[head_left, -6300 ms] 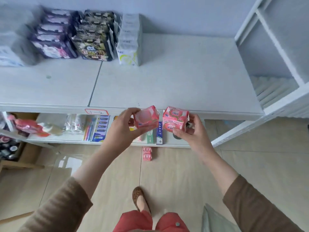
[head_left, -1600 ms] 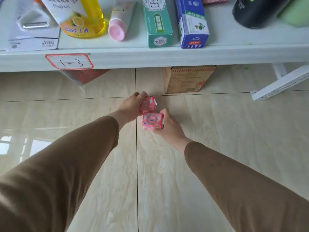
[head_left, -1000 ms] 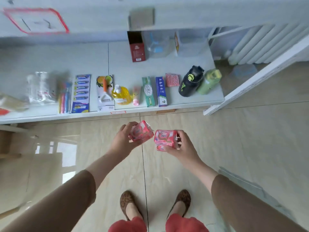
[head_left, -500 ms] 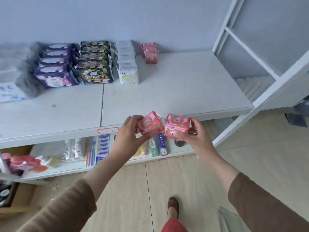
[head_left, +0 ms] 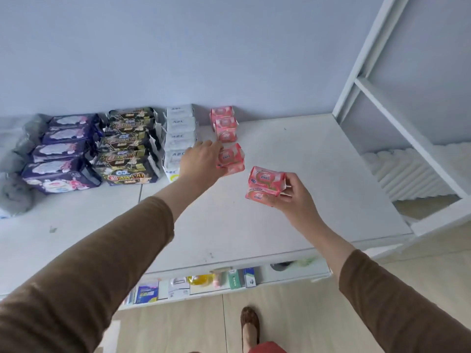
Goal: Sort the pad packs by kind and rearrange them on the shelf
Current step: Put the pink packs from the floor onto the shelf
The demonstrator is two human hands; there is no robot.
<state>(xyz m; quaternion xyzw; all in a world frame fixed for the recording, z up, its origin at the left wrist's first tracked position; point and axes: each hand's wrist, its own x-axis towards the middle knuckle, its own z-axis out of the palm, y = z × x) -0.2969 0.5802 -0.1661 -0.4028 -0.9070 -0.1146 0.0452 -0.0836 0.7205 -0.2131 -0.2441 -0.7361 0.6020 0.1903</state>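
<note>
My left hand (head_left: 201, 161) grips a pink pad pack (head_left: 233, 159) just in front of a short row of two pink packs (head_left: 225, 124) standing at the back of the white shelf (head_left: 293, 200). Whether the held pack touches the shelf I cannot tell. My right hand (head_left: 293, 197) holds another pink pack (head_left: 265, 183) above the shelf's middle, nearer to me. Left of the pink row stand a row of white packs (head_left: 179, 133), a row of black-and-gold packs (head_left: 127, 146) and a row of purple packs (head_left: 61, 151).
Grey wrapped packs (head_left: 15, 184) lie at the far left of the shelf. A white frame (head_left: 397, 103) rises at the right. The lower shelf (head_left: 204, 281) holds small boxes and bottles. A radiator (head_left: 407, 174) shows at the right.
Both hands rose from in front of the shelf edge to above the shelf. My left hand has reached far back with its pink pack to the pink row; my right hand trails behind it.
</note>
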